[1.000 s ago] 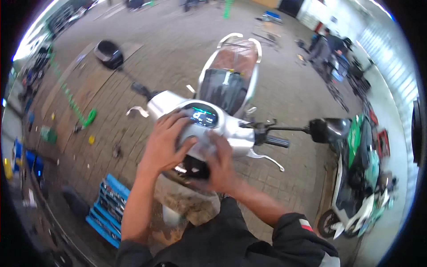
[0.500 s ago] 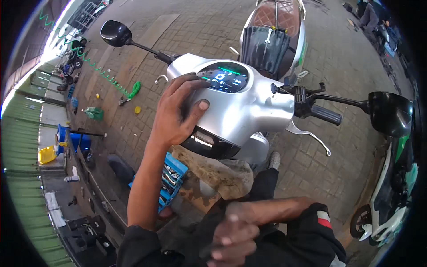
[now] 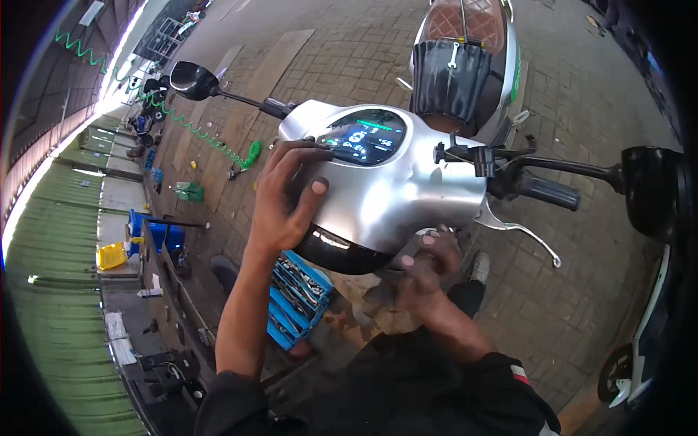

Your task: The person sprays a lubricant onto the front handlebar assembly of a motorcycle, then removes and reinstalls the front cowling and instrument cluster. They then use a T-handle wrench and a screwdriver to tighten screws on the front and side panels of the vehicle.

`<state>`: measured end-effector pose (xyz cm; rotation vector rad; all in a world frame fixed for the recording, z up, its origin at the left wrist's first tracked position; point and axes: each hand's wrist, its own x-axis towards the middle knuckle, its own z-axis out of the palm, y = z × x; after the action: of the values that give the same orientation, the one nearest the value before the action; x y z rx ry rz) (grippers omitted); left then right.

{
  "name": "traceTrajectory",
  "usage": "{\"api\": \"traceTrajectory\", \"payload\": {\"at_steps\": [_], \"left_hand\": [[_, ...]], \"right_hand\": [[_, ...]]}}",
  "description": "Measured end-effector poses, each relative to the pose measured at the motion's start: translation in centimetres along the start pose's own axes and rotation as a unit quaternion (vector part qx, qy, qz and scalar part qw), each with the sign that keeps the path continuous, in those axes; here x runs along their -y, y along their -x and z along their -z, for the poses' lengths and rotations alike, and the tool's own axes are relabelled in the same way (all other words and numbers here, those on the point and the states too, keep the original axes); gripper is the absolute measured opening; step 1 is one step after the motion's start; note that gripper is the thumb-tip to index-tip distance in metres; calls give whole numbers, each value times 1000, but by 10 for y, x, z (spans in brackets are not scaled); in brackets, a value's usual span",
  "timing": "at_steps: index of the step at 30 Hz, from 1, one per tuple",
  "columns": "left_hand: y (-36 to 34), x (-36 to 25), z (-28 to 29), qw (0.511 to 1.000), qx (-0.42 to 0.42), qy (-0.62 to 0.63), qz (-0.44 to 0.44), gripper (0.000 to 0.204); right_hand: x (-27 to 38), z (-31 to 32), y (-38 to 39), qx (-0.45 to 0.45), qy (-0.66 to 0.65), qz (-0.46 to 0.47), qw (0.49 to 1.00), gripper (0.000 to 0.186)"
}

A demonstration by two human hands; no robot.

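My left hand [image 3: 289,200] rests on the silver front cowl [image 3: 392,203] of a scooter, fingers spread and bent near the lit oval display [image 3: 363,138]. Low at the cowl's right, beside its black lower panel [image 3: 342,256], is my right hand [image 3: 429,269], fingers bent and apart with nothing visible in them; whether it touches the scooter is unclear. A black mirror stands at each side [image 3: 190,80] [image 3: 647,192]. A silver brake lever [image 3: 523,232] curves below the right grip [image 3: 545,190]. A wrench [image 3: 454,57] lies on a black cover on the seat.
A blue toolbox [image 3: 298,298] full of tools sits below left. A dark bench [image 3: 167,305], blue bin [image 3: 163,229], yellow container [image 3: 110,254] and green coiled hose [image 3: 251,152] are at left. Another scooter [image 3: 622,378] stands at right, by my foot [image 3: 478,269] on pavers.
My right hand has left the cowl, dropped toward my body, then risen to the cowl's lower right edge. My left hand stays on the cowl. The view has tilted and shifted.
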<state>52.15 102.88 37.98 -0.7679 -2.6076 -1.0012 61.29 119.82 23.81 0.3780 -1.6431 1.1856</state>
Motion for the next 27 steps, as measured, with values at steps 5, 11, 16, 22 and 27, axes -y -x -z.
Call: {"api": "traceTrajectory", "payload": {"at_steps": [5, 11, 16, 22, 27], "left_hand": [[-2, -2, 6, 999, -3, -33, 14, 34], [-6, -8, 0, 996, -18, -17, 85, 31], [-5, -16, -13, 985, -63, -15, 161, 26], [8, -12, -7, 968, -86, -53, 228, 24], [-3, -18, -11, 958, -114, -72, 254, 25]], "right_hand": [[12, 31, -32, 61, -45, 81, 994, 52], [-15, -9, -45, 137, -35, 71, 987, 46], [-35, 84, 24, 358, -111, -24, 927, 57], [-118, 256, 42, 696, -29, -351, 626, 45], [-201, 382, 19, 695, 135, -415, 571, 44]]}}
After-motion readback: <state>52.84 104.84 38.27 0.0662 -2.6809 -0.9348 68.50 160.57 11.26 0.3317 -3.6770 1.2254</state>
